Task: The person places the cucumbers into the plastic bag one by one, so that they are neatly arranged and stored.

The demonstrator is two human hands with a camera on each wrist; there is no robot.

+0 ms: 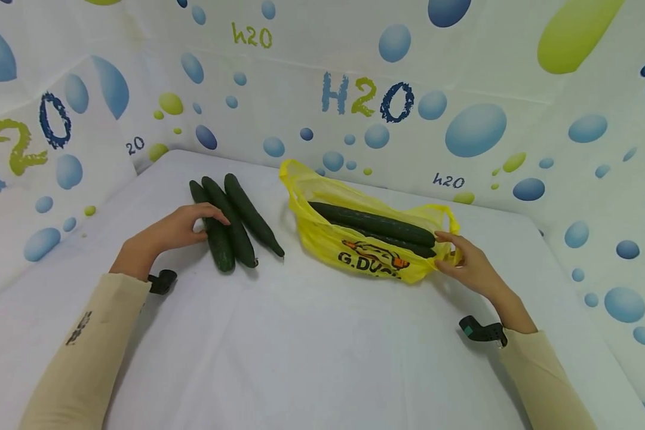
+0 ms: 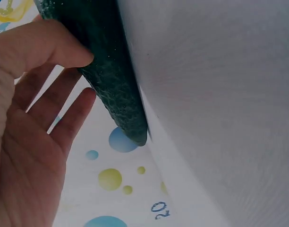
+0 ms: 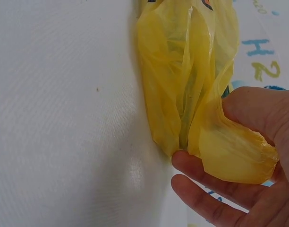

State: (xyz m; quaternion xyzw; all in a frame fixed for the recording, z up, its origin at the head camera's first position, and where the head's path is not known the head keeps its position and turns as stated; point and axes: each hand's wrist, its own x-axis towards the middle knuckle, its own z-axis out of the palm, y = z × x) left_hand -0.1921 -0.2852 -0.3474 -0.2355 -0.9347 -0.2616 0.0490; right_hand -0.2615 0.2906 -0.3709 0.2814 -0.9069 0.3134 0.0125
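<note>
Three dark green cucumbers lie side by side on the table's left half. My left hand [image 1: 180,228] reaches over the leftmost cucumber [image 1: 221,251]; in the left wrist view the thumb presses its skin and the fingers curve around the far side. Beside it are the middle cucumber [image 1: 243,243] and the right one [image 1: 254,216], angled slightly away. A yellow plastic bag [image 1: 322,239] with a printed duck lies on its side, its mouth spread, and cucumbers [image 1: 373,222] show inside. At the bag's right end my right hand [image 1: 470,266] holds the gathered handle plastic between thumb and fingers.
A white cloth covers the table [image 1: 301,346]. Behind and at both sides hangs a white curtain [image 1: 279,71] with blue and green drops and H2O lettering. Both wrists carry small black cameras, the left camera [image 1: 163,281] and the right camera [image 1: 481,329].
</note>
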